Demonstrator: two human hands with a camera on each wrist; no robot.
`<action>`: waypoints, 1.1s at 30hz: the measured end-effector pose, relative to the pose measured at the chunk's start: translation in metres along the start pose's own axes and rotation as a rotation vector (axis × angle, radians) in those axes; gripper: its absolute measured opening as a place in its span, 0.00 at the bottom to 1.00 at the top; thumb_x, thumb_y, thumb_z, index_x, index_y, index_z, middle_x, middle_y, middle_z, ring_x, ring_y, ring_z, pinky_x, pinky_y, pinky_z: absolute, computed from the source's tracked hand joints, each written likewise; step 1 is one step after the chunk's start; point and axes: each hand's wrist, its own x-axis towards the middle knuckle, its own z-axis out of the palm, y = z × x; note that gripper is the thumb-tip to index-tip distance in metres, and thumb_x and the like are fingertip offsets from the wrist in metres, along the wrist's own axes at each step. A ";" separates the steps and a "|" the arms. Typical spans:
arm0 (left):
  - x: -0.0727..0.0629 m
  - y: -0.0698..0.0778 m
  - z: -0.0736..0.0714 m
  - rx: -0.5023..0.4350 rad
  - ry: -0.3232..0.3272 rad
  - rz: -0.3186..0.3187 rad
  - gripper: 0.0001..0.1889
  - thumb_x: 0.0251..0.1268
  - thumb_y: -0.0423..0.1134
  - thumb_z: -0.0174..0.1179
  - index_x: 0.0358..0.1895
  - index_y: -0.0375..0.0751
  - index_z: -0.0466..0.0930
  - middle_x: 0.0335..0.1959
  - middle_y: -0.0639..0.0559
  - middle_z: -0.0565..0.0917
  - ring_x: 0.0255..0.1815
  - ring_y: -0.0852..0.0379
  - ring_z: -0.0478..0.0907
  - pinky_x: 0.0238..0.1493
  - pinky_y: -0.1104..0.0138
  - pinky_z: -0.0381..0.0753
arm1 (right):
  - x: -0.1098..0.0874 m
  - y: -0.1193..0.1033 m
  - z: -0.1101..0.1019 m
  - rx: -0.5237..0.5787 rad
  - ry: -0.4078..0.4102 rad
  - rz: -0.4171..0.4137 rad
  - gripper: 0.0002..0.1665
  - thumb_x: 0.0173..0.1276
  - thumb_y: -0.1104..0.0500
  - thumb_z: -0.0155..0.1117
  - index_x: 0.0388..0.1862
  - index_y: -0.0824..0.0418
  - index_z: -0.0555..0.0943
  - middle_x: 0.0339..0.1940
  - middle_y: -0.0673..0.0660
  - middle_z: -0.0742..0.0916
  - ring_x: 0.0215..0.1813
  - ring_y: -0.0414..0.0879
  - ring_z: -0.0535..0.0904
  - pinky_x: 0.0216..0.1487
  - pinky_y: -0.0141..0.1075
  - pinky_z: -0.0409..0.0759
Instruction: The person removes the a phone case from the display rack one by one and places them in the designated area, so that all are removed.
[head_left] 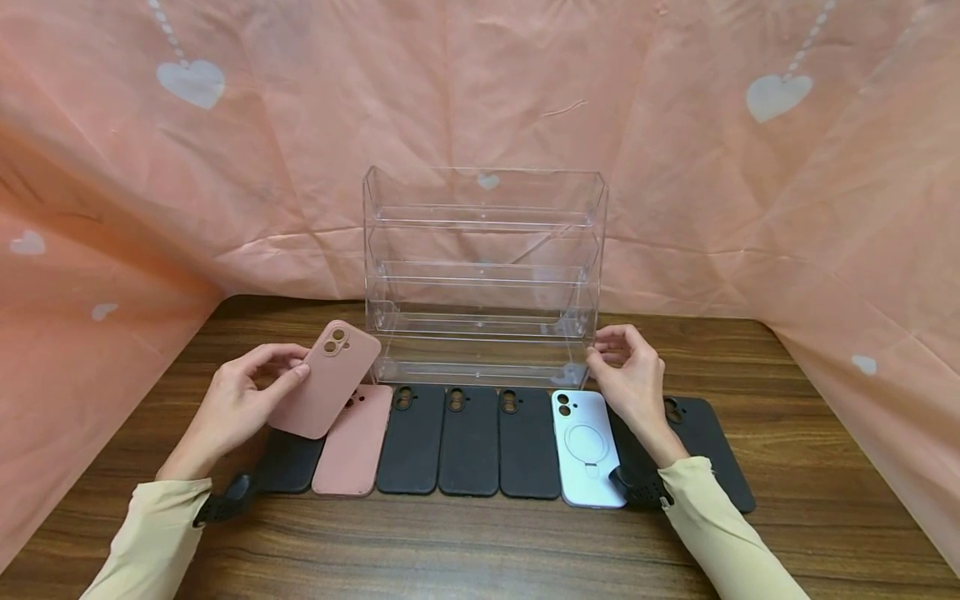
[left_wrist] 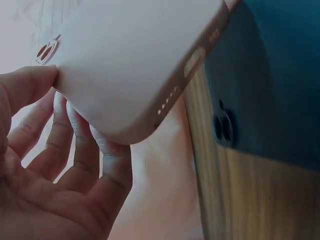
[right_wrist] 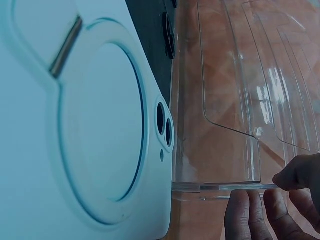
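My left hand (head_left: 238,402) pinches a pink phone case (head_left: 327,385) by its lower left edge, thumb on the back and fingers behind. The case is tilted, camera holes up, overlapping a black case (head_left: 288,465) and a second pink case (head_left: 352,450) in the head view. At the other side, my right hand (head_left: 633,379) grips the side edge of a clear tiered display rack (head_left: 480,337). In the right wrist view, the thumb and fingers (right_wrist: 237,215) lie on opposite faces of that clear panel. A white case with a ring (head_left: 588,479) lies close to this hand.
Between the second pink case and the white one lie three black cases (head_left: 468,450) in the row. More black cases, one at the far right (head_left: 712,450), lie partly behind the right forearm. Pink heart-patterned cloth (head_left: 675,208) hangs around the wooden table (head_left: 465,550).
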 end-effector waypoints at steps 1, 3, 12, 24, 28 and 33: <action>-0.001 -0.002 -0.002 -0.004 0.000 -0.005 0.12 0.70 0.39 0.66 0.53 0.43 0.85 0.38 0.55 0.87 0.38 0.77 0.78 0.38 0.82 0.76 | 0.000 0.000 0.000 0.001 0.000 0.002 0.13 0.67 0.65 0.66 0.50 0.64 0.81 0.42 0.63 0.89 0.43 0.56 0.88 0.34 0.15 0.76; -0.004 -0.007 -0.007 -0.011 -0.006 -0.021 0.12 0.70 0.40 0.66 0.53 0.43 0.85 0.38 0.56 0.87 0.37 0.77 0.79 0.37 0.82 0.77 | 0.000 0.000 0.000 0.002 -0.001 0.004 0.13 0.67 0.65 0.66 0.50 0.64 0.81 0.42 0.63 0.88 0.43 0.56 0.88 0.35 0.15 0.76; -0.021 -0.030 -0.027 -0.024 -0.025 -0.138 0.14 0.72 0.43 0.64 0.56 0.43 0.83 0.34 0.69 0.81 0.28 0.67 0.76 0.25 0.72 0.74 | 0.000 0.000 0.000 -0.003 -0.002 0.006 0.13 0.67 0.65 0.66 0.50 0.63 0.81 0.42 0.63 0.89 0.43 0.57 0.89 0.34 0.15 0.76; -0.032 -0.053 -0.048 -0.135 -0.075 -0.262 0.16 0.74 0.43 0.62 0.59 0.40 0.80 0.38 0.75 0.82 0.37 0.76 0.81 0.32 0.74 0.85 | -0.001 0.001 0.000 -0.007 0.001 -0.001 0.13 0.67 0.65 0.66 0.50 0.64 0.81 0.42 0.64 0.89 0.43 0.59 0.89 0.35 0.14 0.75; -0.034 -0.061 -0.053 -0.184 -0.098 -0.282 0.14 0.74 0.41 0.62 0.58 0.43 0.80 0.38 0.75 0.83 0.37 0.76 0.82 0.33 0.72 0.86 | 0.000 0.001 0.000 -0.012 0.004 -0.006 0.13 0.67 0.65 0.66 0.50 0.64 0.81 0.42 0.64 0.89 0.43 0.58 0.89 0.36 0.13 0.74; -0.039 -0.072 -0.061 -0.206 -0.123 -0.317 0.13 0.75 0.40 0.61 0.58 0.48 0.81 0.38 0.75 0.83 0.37 0.74 0.83 0.33 0.70 0.86 | 0.000 0.001 0.000 -0.004 0.001 -0.007 0.13 0.67 0.65 0.66 0.50 0.64 0.81 0.42 0.64 0.89 0.43 0.58 0.89 0.35 0.14 0.75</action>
